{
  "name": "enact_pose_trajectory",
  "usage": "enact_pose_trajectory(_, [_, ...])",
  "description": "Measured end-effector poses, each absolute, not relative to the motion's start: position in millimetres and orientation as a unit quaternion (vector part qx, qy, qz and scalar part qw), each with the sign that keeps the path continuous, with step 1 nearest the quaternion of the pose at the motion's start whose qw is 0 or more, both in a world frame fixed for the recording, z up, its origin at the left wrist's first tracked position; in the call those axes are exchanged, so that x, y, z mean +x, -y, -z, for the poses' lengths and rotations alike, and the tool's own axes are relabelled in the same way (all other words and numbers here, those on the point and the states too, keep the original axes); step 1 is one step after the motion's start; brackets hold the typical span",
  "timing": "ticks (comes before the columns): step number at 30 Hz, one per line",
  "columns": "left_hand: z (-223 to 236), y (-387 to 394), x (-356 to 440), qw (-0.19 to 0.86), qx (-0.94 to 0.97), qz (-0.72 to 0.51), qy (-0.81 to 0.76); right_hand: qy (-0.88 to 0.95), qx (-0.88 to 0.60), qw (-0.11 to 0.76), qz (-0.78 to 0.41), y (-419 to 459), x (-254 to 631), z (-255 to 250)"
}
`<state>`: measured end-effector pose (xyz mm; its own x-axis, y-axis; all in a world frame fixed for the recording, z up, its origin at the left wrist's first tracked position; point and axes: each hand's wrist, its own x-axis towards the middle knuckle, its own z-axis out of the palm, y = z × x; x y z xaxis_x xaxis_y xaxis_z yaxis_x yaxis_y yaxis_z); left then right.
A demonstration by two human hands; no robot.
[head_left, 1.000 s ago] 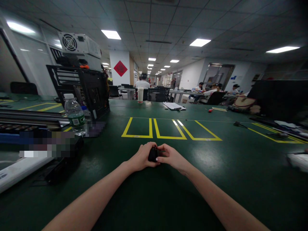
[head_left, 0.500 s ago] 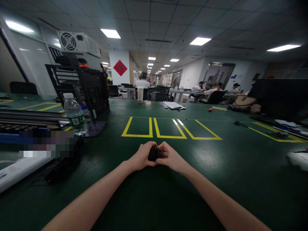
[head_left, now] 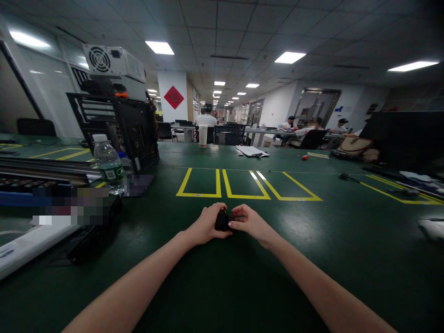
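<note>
A small black object, its kind too dark to make out, sits in the grip of my left hand. The thumb lies below it and the fingers curl over its top, just above the green table. Close on its right side is my right hand, thumb and fingers apart and pointing toward the object. Whether the right thumb tip touches the black object I cannot tell. My left fingers hide part of the object.
Yellow tape frames mark the green table beyond my hands. On the left stand a water bottle and an opened computer case. Farther back are a white cup and a clipboard with papers. People sit in the background.
My right hand has drawn slightly away to the right, and its thumb has come up off the object's lower edge. The left hand keeps its hold on the black object.
</note>
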<state>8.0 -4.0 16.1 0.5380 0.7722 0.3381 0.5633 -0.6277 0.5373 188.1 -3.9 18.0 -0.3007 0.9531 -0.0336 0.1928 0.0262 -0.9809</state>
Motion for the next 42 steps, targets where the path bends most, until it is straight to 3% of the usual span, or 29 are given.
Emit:
enact_pose_trajectory(16, [-14,5,8,0.164,0.864,-0.285,-0.381,0.552,-0.416,0.372,-0.620,7,173,-13])
enact_pose_trajectory(42, [-12,4,7,0.197,0.859,-0.289,-0.373,0.597,-0.419,0.373,-0.574,13,174,-11])
